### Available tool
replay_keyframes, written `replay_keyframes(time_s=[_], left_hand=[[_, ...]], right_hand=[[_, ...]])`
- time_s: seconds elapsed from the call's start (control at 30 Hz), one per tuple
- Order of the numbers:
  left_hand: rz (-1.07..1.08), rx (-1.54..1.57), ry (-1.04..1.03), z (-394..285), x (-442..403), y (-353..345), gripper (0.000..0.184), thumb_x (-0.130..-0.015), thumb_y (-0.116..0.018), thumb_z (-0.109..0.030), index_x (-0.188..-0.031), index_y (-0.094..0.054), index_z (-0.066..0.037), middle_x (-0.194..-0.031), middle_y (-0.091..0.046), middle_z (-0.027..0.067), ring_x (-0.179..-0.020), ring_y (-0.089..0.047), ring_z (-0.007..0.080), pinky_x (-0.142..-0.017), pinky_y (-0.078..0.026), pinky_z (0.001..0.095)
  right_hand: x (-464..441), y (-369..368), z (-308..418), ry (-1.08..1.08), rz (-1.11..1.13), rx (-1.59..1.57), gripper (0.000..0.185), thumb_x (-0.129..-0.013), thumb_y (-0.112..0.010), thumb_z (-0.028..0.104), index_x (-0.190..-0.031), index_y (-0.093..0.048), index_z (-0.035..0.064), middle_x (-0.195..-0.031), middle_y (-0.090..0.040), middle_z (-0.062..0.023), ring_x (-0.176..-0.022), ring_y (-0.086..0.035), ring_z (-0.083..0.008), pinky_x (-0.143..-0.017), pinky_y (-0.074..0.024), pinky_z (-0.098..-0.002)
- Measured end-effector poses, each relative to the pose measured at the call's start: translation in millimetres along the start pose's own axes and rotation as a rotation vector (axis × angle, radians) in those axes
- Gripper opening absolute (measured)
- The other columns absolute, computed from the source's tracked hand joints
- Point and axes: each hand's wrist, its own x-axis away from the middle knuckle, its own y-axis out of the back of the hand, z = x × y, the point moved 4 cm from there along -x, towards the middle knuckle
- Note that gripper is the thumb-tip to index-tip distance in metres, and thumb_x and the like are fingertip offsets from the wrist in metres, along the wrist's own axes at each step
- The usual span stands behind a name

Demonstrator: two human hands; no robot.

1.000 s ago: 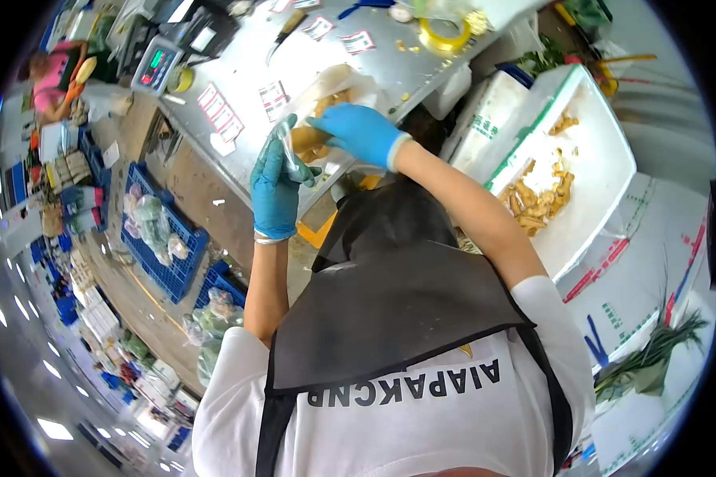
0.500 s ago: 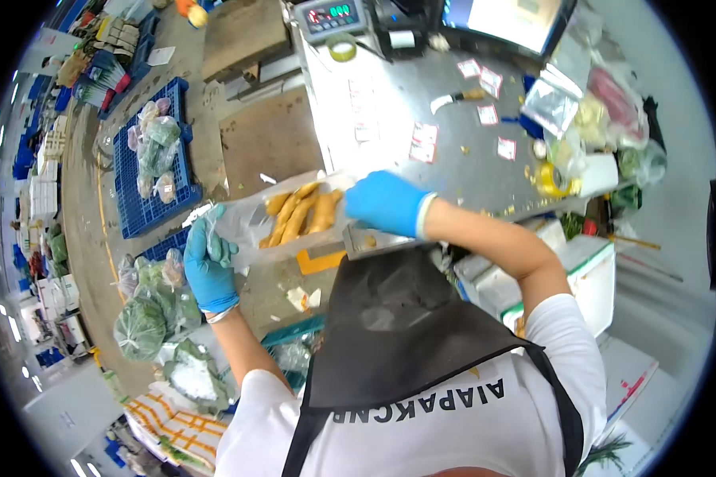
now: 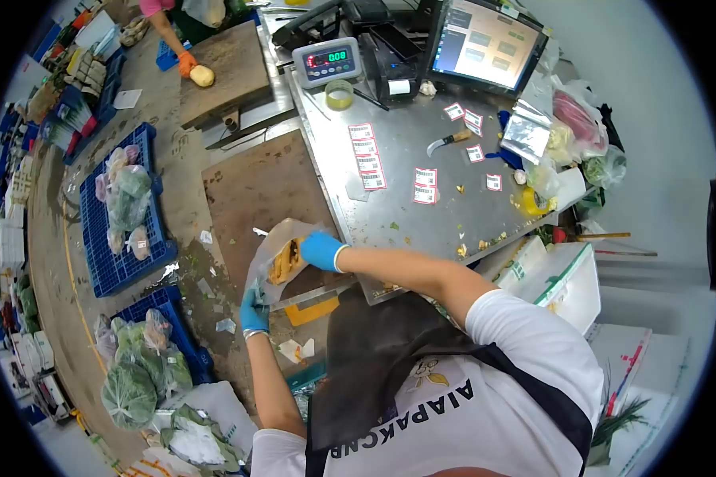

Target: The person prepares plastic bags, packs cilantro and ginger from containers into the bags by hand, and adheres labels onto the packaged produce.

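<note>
A clear plastic bag with several pieces of ginger inside hangs between my gloved hands, past the left edge of the metal table. My left hand, in a blue-green glove, is closed on the bag's lower end. At the bag's other end my right hand, in a blue glove, has its fingers curled round the plastic beside the ginger.
On the table are a digital scale, tape, labels, a curved knife and a monitor. Bagged vegetables lie on blue pallets. Another person's orange-gloved hand touches a pale vegetable.
The bag of ginger has shifted from over the table edge out to its left, and my hands have come closer together than half a second ago. The view has turned, showing the whole monitor.
</note>
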Motion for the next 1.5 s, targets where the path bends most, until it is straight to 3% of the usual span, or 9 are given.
replay_keyframes(time_s=[0.3,0.43,0.53,0.63,0.73,0.83,1.13,1.37,1.5], left_hand=[[-0.276,-0.344,-0.056,-14,38,15,0.059,-0.088,-0.058,-0.047,-0.135,-0.053,-0.013,-0.143,-0.047,0.0068,-0.133,-0.038,0.0250,-0.105,-0.024,0.0442],[-0.305,-0.452,-0.553,-14,-4,49,0.039,-0.088,-0.065,-0.034,-0.113,-0.068,-0.003,-0.101,-0.066,0.0085,-0.086,-0.057,0.0167,-0.076,-0.044,0.0341],[-0.390,-0.577,-0.580,-20,38,7,0.035,-0.087,-0.067,-0.022,-0.104,-0.065,0.008,-0.093,-0.067,0.0097,-0.079,-0.058,0.0211,-0.075,-0.049,0.0354],[-0.413,-0.789,-0.534,-14,27,10,0.046,-0.089,-0.065,-0.031,-0.116,-0.060,0.006,-0.110,-0.065,0.0160,-0.092,-0.061,0.0262,-0.083,-0.048,0.0428],[-0.740,-1.445,-0.286,-11,24,1,0.079,-0.084,-0.050,-0.069,-0.133,-0.054,-0.006,-0.135,-0.051,0.0247,-0.122,-0.050,0.0434,-0.101,-0.032,0.0623],[-0.835,-1.302,-0.113,-8,47,-28,0.109,-0.064,-0.059,-0.082,-0.131,-0.052,0.004,-0.137,-0.050,0.0235,-0.133,-0.041,0.0414,-0.109,-0.030,0.0529],[-0.072,-0.219,-0.388,-3,1,-42,0.024,-0.092,-0.060,-0.018,-0.104,-0.068,0.001,-0.084,-0.068,0.0085,-0.076,-0.064,0.0162,-0.074,-0.050,0.0282],[0.055,-0.095,-0.374,3,35,-60,0.034,-0.096,-0.054,-0.018,-0.126,-0.058,-0.002,-0.080,-0.065,0.0048,-0.074,-0.061,0.0115,-0.075,-0.050,0.0259],[0.093,-0.061,-0.354,5,31,-55,0.037,-0.098,-0.052,-0.016,-0.133,-0.054,-0.003,-0.085,-0.065,0.0052,-0.077,-0.061,0.0110,-0.077,-0.051,0.0258]], right_hand=[[135,64,18,0.046,-0.092,-0.320,0.023,-0.086,-0.059,0.019,-0.105,-0.067,0.0085,-0.092,-0.066,-0.0151,-0.087,-0.063,-0.0341,-0.077,-0.0505,-0.0442],[214,64,-13,-0.157,-0.254,-0.465,0.026,-0.087,-0.059,0.021,-0.108,-0.066,0.0076,-0.094,-0.066,-0.0156,-0.087,-0.062,-0.0353,-0.078,-0.0500,-0.0442],[277,70,-29,-0.333,-0.332,-0.541,0.025,-0.089,-0.059,0.021,-0.109,-0.066,0.0078,-0.097,-0.066,-0.0158,-0.089,-0.062,-0.0362,-0.079,-0.0500,-0.0432],[332,71,-44,-0.480,-0.363,-0.540,0.026,-0.089,-0.059,0.022,-0.109,-0.067,0.0084,-0.100,-0.066,-0.0163,-0.092,-0.062,-0.0361,-0.081,-0.0501,-0.0420],[374,52,-56,-0.633,-0.368,-0.623,0.026,-0.089,-0.060,0.021,-0.111,-0.067,0.0092,-0.101,-0.066,-0.0157,-0.092,-0.062,-0.0346,-0.081,-0.0501,-0.0392],[385,52,-56,-0.649,-0.391,-0.672,0.025,-0.092,-0.058,0.020,-0.112,-0.067,0.0082,-0.103,-0.066,-0.0149,-0.093,-0.063,-0.0321,-0.082,-0.0499,-0.0374],[174,93,4,-0.179,-0.030,-0.899,0.030,-0.094,-0.054,0.021,-0.121,-0.063,0.0108,-0.109,-0.066,-0.0164,-0.098,-0.063,-0.0328,-0.086,-0.0496,-0.0382],[-73,-99,13,0.257,0.086,-0.221,0.028,-0.095,-0.049,0.016,-0.117,-0.063,0.0045,-0.108,-0.067,-0.0171,-0.094,-0.065,-0.0338,-0.083,-0.0509,-0.0398],[-131,-125,13,-0.066,0.203,-0.554,0.029,-0.093,-0.049,0.019,-0.111,-0.066,0.0040,-0.106,-0.066,-0.0195,-0.100,-0.062,-0.0344,-0.090,-0.0478,-0.0401]])
